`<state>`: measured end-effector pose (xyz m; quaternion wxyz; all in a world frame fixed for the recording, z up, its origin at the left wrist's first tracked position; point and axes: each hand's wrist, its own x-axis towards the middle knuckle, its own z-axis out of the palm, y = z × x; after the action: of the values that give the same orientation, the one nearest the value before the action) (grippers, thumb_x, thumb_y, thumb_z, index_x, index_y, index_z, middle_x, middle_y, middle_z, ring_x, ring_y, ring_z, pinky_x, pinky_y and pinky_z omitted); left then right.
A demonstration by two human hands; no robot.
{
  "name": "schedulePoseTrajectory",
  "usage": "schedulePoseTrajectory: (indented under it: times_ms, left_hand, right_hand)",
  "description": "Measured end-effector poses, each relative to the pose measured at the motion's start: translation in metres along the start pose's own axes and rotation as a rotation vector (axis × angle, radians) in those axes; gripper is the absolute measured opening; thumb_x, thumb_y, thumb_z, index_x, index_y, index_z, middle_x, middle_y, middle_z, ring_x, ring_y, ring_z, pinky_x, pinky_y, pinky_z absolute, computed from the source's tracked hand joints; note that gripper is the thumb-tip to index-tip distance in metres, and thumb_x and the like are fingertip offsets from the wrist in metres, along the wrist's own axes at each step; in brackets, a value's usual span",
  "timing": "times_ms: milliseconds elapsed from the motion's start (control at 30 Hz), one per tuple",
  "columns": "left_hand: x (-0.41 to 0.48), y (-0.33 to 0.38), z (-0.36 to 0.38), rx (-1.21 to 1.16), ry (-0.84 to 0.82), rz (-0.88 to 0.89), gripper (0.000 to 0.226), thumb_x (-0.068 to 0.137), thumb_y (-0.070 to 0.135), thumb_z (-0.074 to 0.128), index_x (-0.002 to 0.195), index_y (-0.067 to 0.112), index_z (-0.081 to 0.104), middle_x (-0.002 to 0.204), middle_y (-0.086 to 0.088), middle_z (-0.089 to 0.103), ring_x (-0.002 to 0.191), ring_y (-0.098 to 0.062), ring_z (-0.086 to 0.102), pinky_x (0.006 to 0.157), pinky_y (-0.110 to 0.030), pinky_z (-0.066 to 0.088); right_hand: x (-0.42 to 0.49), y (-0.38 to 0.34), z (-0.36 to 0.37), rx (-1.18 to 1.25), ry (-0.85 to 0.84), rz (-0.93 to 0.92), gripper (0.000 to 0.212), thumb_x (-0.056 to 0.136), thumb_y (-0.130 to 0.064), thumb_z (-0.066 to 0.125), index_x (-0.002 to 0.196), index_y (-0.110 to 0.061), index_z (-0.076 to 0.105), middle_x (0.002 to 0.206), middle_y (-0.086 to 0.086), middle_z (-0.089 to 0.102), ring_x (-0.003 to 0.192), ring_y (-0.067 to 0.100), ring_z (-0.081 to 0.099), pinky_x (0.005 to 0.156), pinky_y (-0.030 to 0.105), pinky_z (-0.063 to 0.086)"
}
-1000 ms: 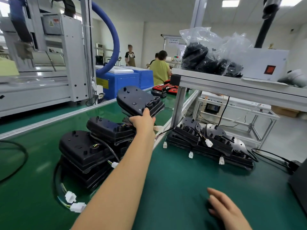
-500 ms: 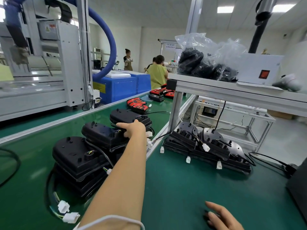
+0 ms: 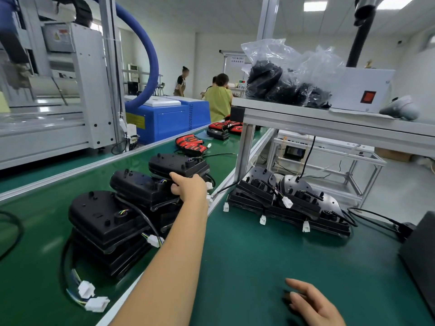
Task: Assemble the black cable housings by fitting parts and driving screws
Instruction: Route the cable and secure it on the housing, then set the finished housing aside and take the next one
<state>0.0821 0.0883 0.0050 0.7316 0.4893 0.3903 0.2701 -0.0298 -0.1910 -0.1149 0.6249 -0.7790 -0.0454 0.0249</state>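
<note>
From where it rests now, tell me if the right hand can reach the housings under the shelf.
Probably yes. The right hand is open down at the mat, and only bare mat separates it from the pile of housings. The shelf sits above the pile, so a low reach looks unobstructed.

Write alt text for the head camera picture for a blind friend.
A person's left hand reaches to black cable housings stacked on a green conveyor belt; the right hand, open, is low over the workbench. A second pile lies under a shelf.
</note>
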Motion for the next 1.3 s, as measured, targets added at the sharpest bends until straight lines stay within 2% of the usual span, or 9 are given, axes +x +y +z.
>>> schedulePoseTrajectory:
  times_ms: [167,267,433,667,833,900,1033,1167,1300]
  left_hand:
    - [-0.012,-0.029,-0.010,0.502,0.083,0.645,0.059,0.095,0.015,0.048,0.148,0.020,0.022,0.157,-0.005,0.007,0.141,-0.029,0.009,0.111,-0.045,0.027]
    - [0.002,-0.030,-0.016,1.062,0.042,0.888,0.063,0.096,0.034,0.048,0.150,0.024,0.017,0.159,-0.007,0.001,0.144,-0.035,-0.005,0.118,-0.047,0.005]
    - [0.031,-0.021,-0.022,1.441,-0.084,0.809,0.058,0.100,0.026,0.041,0.151,0.018,0.015,0.159,-0.007,-0.008,0.143,-0.041,-0.004,0.112,-0.042,0.026]
    - [0.037,-0.018,-0.023,1.481,-0.104,0.770,0.056,0.099,0.019,0.040,0.150,0.017,0.017,0.159,-0.006,-0.005,0.143,-0.039,-0.003,0.105,-0.041,0.035]
    - [0.009,-0.027,-0.023,1.337,-0.049,1.124,0.041,0.097,0.020,0.044,0.137,0.012,0.042,0.156,-0.014,0.015,0.143,-0.035,0.009,0.115,-0.040,0.016]
    - [-0.015,-0.037,-0.019,1.166,-0.163,1.276,0.030,0.096,0.018,0.047,0.123,0.009,0.056,0.144,-0.016,0.038,0.135,-0.035,0.032,0.109,-0.041,0.028]
    - [-0.068,-0.075,-0.017,1.354,-0.626,1.080,0.027,0.098,0.036,0.037,0.097,0.021,0.059,0.103,0.000,0.059,0.101,-0.025,0.059,0.074,-0.034,0.044]
    - [-0.092,-0.113,-0.021,1.796,-0.820,0.860,0.046,0.095,0.050,0.039,0.118,0.014,0.056,0.127,-0.008,0.053,0.120,-0.028,0.049,0.094,-0.036,0.040]
    - [-0.098,-0.132,-0.025,1.960,-0.790,0.900,0.061,0.095,0.054,0.037,0.134,0.007,0.043,0.140,-0.015,0.041,0.129,-0.030,0.037,0.108,-0.039,0.026]
  right_hand:
    - [-0.003,-0.006,-0.002,0.009,-0.019,0.018,0.023,0.084,0.002,0.064,0.093,-0.017,0.072,0.074,0.003,0.072,0.080,0.017,0.067,0.063,0.004,0.046]
    - [-0.006,-0.011,-0.003,0.003,-0.033,0.039,0.022,0.086,0.000,0.064,0.094,-0.019,0.072,0.079,0.006,0.072,0.081,0.016,0.068,0.062,0.004,0.045]
    - [-0.009,-0.016,-0.004,-0.032,-0.032,0.049,0.022,0.086,-0.002,0.064,0.094,-0.021,0.072,0.080,0.004,0.073,0.081,0.013,0.068,0.062,0.004,0.044]
    - [-0.007,-0.013,-0.005,-0.034,-0.047,0.057,0.021,0.087,-0.003,0.063,0.095,-0.021,0.071,0.078,0.004,0.071,0.080,0.019,0.067,0.066,0.007,0.046]
    - [0.003,-0.009,-0.010,0.023,-0.032,0.112,0.022,0.088,-0.001,0.062,0.097,-0.019,0.070,0.082,0.009,0.072,0.076,0.019,0.066,0.074,0.021,0.052]
    - [0.018,-0.011,-0.020,-0.004,0.017,0.091,0.022,0.087,-0.001,0.062,0.099,-0.019,0.068,0.090,0.005,0.071,0.076,0.018,0.063,0.073,0.028,0.052]
    - [0.075,-0.023,-0.048,-0.337,0.218,-0.083,0.032,0.086,-0.011,0.068,0.117,-0.017,0.059,0.118,0.003,0.063,0.106,0.020,0.059,0.090,0.031,0.046]
    - [0.133,-0.042,-0.064,-0.824,0.330,-0.211,0.056,0.083,-0.029,0.067,0.135,-0.018,0.047,0.134,0.004,0.051,0.124,0.024,0.045,0.097,0.036,0.038]
    - [0.176,-0.055,-0.065,-1.142,0.300,-0.264,0.069,0.081,-0.037,0.067,0.139,-0.016,0.037,0.143,0.007,0.043,0.129,0.029,0.040,0.099,0.038,0.037]
